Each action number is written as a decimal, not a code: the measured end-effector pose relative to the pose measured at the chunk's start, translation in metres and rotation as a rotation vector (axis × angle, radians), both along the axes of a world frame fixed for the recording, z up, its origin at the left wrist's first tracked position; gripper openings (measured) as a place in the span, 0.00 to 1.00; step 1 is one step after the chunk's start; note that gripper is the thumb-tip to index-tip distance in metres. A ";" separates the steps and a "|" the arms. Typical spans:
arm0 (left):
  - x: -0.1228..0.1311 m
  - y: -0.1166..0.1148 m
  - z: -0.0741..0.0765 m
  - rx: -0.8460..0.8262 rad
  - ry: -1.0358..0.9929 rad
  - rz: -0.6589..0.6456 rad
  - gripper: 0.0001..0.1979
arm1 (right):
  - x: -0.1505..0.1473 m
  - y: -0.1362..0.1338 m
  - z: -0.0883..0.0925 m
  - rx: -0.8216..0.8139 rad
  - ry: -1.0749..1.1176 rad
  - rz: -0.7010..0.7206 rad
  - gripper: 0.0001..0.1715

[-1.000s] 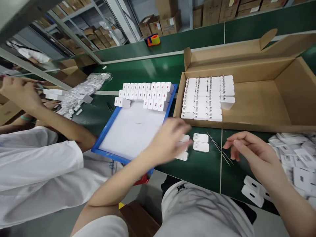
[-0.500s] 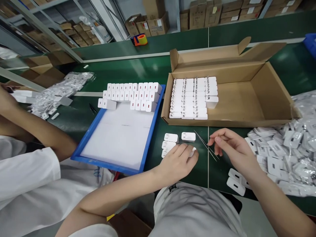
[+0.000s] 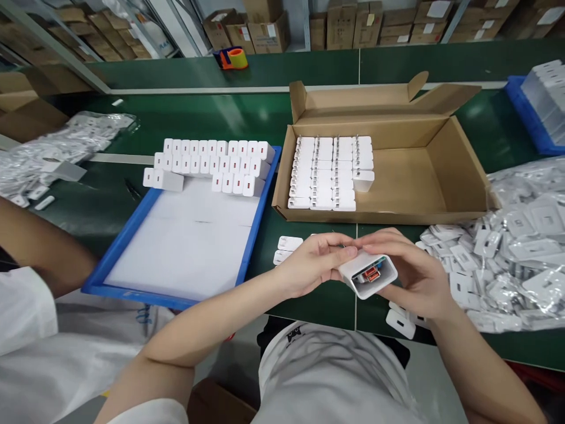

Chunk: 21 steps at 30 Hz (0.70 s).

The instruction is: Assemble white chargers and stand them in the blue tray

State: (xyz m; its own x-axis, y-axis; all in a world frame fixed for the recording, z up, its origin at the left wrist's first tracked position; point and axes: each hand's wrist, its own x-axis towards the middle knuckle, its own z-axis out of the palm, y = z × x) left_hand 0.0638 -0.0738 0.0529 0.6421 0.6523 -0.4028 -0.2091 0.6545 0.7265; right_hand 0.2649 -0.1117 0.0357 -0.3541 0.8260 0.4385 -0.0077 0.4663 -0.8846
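Observation:
Both hands are on one white charger housing [image 3: 355, 285], its open end turned toward me with red-orange port parts and a bit of green inside. My left hand [image 3: 313, 263] grips its left side, thumb on top. My right hand [image 3: 415, 274] wraps round its right and far side, fingers closed. Left of my hands, white chargers [image 3: 290, 242] lie on the green table, partly hidden by my left hand. White slotted end covers [image 3: 401, 324] lie below my right hand. The tweezers cannot be made out.
An open cardboard box [image 3: 424, 176] holds rows of white chargers with pins up. A blue-rimmed tray [image 3: 251, 235] carries rows of chargers along its far edge. Bagged white covers [image 3: 525, 253] lie at right. Another person's arm [image 3: 39, 241] is at left. A tape roll [image 3: 237, 58] sits behind.
My left hand has lifted a charger from the table and moved right. My right hand has come in to meet it, and both now hold it. The view has shifted slightly right.

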 end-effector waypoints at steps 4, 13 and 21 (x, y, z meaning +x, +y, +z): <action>-0.006 0.001 -0.002 0.296 0.092 -0.037 0.20 | -0.005 0.003 -0.008 0.051 -0.020 -0.096 0.28; -0.028 0.002 0.003 0.700 0.249 -0.181 0.15 | -0.010 0.005 -0.011 0.082 -0.161 -0.021 0.28; -0.028 0.001 0.000 0.524 0.135 -0.178 0.17 | -0.012 0.006 -0.013 0.116 -0.250 -0.051 0.31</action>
State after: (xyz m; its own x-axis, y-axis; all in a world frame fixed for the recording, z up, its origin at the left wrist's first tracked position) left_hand 0.0354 -0.0730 0.0533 0.7256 0.6736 -0.1406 -0.0115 0.2162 0.9763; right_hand 0.2532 -0.1061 0.0223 -0.4227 0.7949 0.4353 0.2306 0.5588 -0.7966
